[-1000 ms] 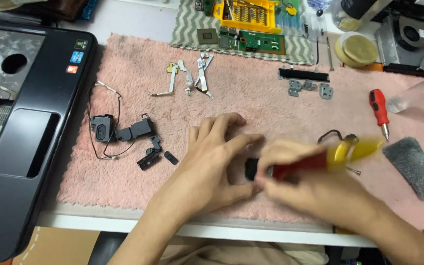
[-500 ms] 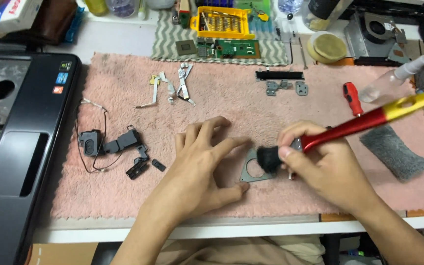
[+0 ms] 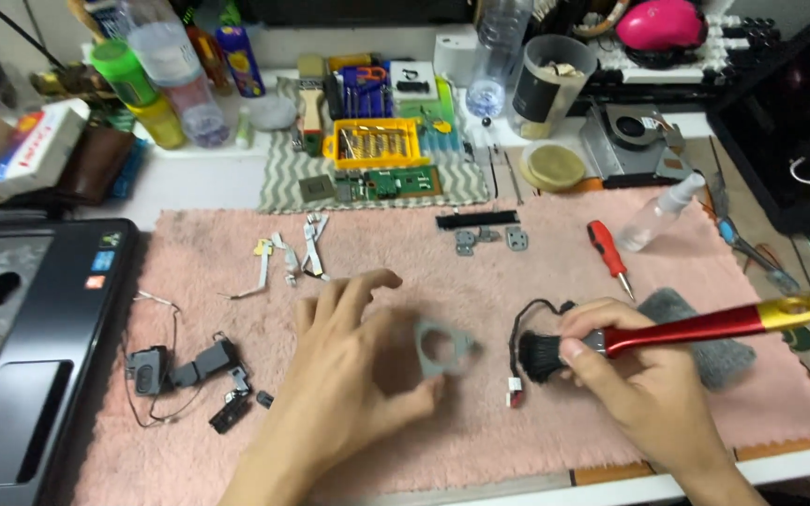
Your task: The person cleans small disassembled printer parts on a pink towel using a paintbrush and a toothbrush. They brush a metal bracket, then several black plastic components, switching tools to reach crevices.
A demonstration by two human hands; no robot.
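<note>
Nearest the viewer, the left hand (image 3: 353, 375) lies palm down on the pink towel (image 3: 405, 253), fingers spread and loose, its fingertips touching the left edge of a small grey bracket (image 3: 443, 348) with a round hole, which lies flat on the towel between the two hands. The right hand (image 3: 644, 375) is clamped around the ferrule end of a brush (image 3: 686, 330) with black bristles, a red handle and a yellow tip; the bristles sit just right of the bracket, apart from it, and the handle runs off to the right. A thin black cable with a small red plug (image 3: 516, 398) loops around the bristles. Behind the right hand lies a grey cloth pad (image 3: 705, 351). At left on the towel: a pair of small black speakers (image 3: 180, 370) joined by thin wire, and beyond the towel's edge an opened black laptop base (image 3: 39, 347). Mid-towel: flat ribbon cables (image 3: 288, 258), metal hinges (image 3: 491, 236), a red screwdriver (image 3: 608, 253), a clear spray bottle (image 3: 658, 211). Farthest, on the table (image 3: 208, 183): a yellow bit tray (image 3: 374, 142), a green circuit board (image 3: 386, 183), a cooling fan (image 3: 632, 131), assorted bottles (image 3: 175, 84).
</note>
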